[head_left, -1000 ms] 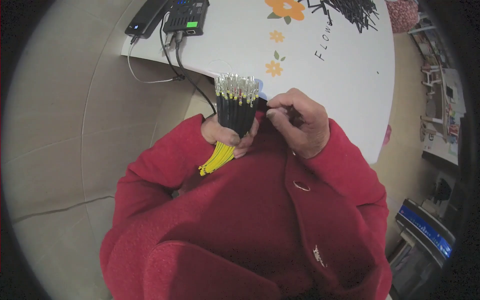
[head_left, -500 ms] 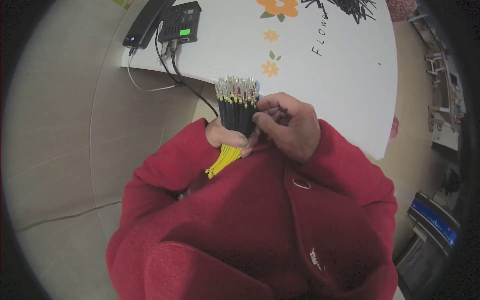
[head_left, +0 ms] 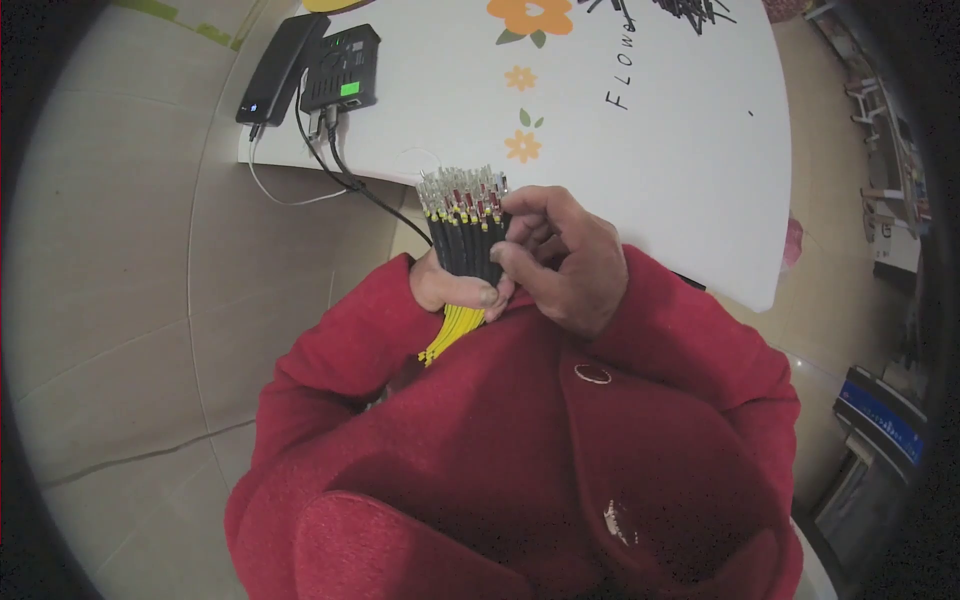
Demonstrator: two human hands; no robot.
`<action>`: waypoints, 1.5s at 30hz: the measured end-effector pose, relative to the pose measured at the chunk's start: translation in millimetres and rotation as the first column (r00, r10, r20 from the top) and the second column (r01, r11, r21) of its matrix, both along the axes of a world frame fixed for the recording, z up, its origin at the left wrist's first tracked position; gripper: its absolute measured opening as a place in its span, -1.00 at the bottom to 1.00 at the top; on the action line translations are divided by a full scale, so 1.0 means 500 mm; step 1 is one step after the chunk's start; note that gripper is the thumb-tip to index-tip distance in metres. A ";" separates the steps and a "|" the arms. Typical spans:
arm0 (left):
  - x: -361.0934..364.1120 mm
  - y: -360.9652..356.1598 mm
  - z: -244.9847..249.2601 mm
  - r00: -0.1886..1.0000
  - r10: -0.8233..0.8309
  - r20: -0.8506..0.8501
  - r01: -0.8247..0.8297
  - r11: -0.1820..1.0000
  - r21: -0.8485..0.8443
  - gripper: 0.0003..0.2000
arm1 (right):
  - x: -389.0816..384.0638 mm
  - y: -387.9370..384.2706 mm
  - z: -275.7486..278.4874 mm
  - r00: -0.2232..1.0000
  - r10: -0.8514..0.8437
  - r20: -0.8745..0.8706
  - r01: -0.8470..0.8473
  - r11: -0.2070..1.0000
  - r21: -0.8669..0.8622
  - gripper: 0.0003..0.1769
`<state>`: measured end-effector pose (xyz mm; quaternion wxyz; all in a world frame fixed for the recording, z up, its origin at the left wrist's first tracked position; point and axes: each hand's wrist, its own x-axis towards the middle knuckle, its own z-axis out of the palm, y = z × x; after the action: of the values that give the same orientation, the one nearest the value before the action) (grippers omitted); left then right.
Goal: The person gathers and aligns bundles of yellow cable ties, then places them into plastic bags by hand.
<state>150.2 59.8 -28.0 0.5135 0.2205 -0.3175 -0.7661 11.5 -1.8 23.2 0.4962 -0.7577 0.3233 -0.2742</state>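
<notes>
So that the shiny tips point up, the left hand (head_left: 450,287) wraps its fingers around the wire bundle (head_left: 462,245), just left of the frame's middle. The right hand (head_left: 572,262) has bent fingers at the bundle's right side, maybe to tidy it.

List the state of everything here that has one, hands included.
Left hand: closed around the wire bundle.
Right hand: fingers curled at the bundle's side; contact unclear.
Wire bundle: held together, metal ends up, yellow ends down.
Slim black device: cable plugged in, small light on.
Black box: cables plugged in.
Black sticks: loose on the table.
</notes>
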 end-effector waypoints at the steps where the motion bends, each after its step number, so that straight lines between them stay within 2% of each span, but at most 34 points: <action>1: 0.000 -0.002 -0.001 1.000 -0.013 -0.006 0.013 1.000 -0.021 -0.76 | 0.000 0.000 0.001 1.000 0.000 -0.007 0.000 1.000 0.004 -0.72; 3: 0.001 -0.006 -0.005 0.998 -0.062 -0.028 0.059 0.994 -0.095 -0.64 | 0.000 -0.001 -0.001 0.999 0.008 -0.036 -0.007 1.000 0.029 -0.71; 4: 0.001 -0.007 -0.003 0.998 -0.064 -0.012 0.063 0.995 -0.084 -0.68 | 0.001 -0.005 0.008 0.999 0.009 -0.042 -0.005 0.996 0.088 -0.72; 6: 0.000 -0.006 0.000 0.996 -0.073 0.053 0.074 0.997 -0.034 -0.78 | 0.002 -0.010 0.024 0.998 0.019 -0.062 0.002 0.947 0.322 -0.73; 9: -0.003 -0.005 -0.023 0.999 -0.038 -0.036 0.036 0.997 -0.064 -0.83 | 0.002 -0.020 0.018 0.998 0.032 -0.051 -0.010 0.928 0.373 -0.74; 10: 0.000 -0.003 -0.053 0.996 -0.061 -0.062 0.054 0.992 -0.116 -0.76 | 0.001 -0.022 0.022 0.998 0.032 -0.055 -0.008 0.920 0.391 -0.75; 12: 0.008 0.003 -0.113 0.977 -0.159 -0.144 0.104 0.938 -0.331 -0.32 | -0.001 -0.023 0.031 0.997 0.037 -0.066 -0.004 0.893 0.450 -0.79; 13: 0.006 0.003 -0.094 0.980 -0.148 -0.137 0.106 0.956 -0.275 -0.40 | -0.002 -0.022 0.034 0.998 0.035 -0.056 -0.004 0.882 0.471 -0.81; 15: 0.003 0.004 -0.052 0.989 -0.106 -0.101 0.101 0.994 -0.049 -0.71 | -0.004 -0.020 0.042 1.000 0.024 -0.017 -0.011 0.838 0.546 -0.86; 18: 0.005 0.007 -0.071 0.987 -0.109 -0.121 0.094 0.988 -0.125 -0.52 | -0.007 -0.020 0.037 1.000 0.009 -0.019 0.003 0.830 0.557 -0.86; 21: 0.000 0.003 -0.056 0.986 -0.105 -0.132 0.095 0.992 -0.078 -0.63 | -0.004 -0.020 0.029 0.999 -0.044 -0.005 0.040 0.855 0.516 -0.85; 24: 0.004 -0.011 -0.050 0.987 -0.159 0.009 0.159 0.980 -0.122 -0.71 | -0.006 -0.022 0.026 0.999 -0.021 -0.033 0.034 0.887 0.461 -0.85; 27: -0.006 -0.019 -0.040 0.987 -0.122 0.105 0.131 0.987 -0.088 -0.89 | -0.009 -0.031 0.005 0.998 0.030 0.051 -0.050 0.899 0.435 -0.82; 30: -0.020 -0.028 -0.031 0.998 -0.064 0.015 0.065 0.990 -0.126 -0.81 | -0.012 -0.038 -0.006 0.992 0.044 0.119 -0.089 0.910 0.405 -0.75; 33: -0.014 -0.034 -0.044 0.995 -0.087 -0.057 0.074 0.977 -0.201 -0.80 | -0.017 -0.045 -0.012 0.988 0.076 0.132 -0.123 0.909 0.398 -0.67; 36: -0.005 -0.028 -0.017 0.996 -0.084 -0.022 0.081 0.992 -0.096 -0.80 | -0.025 -0.052 -0.003 0.990 0.117 0.084 -0.141 0.912 0.386 -0.55; 39: 0.004 -0.016 -0.021 0.990 -0.107 -0.093 0.109 0.994 0.019 -0.73 | -0.036 -0.067 0.006 0.987 0.155 0.035 -0.157 0.919 0.360 -0.59; 42: 0.020 -0.015 -0.007 0.991 -0.128 0.033 0.128 0.992 0.022 -0.74 | -0.050 -0.098 -0.001 0.977 0.210 -0.022 -0.202 0.960 0.193 -0.91; 45: 0.043 0.010 0.003 0.997 -0.075 0.011 0.074 0.994 0.082 -0.79 | -0.029 -0.115 0.016 0.977 0.212 -0.021 -0.200 0.947 0.252 -0.95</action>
<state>171.7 64.6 -26.4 0.4731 0.2346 -0.2975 -0.7954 -3.2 -59.4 31.1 0.6053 -0.7253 0.2862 -0.1599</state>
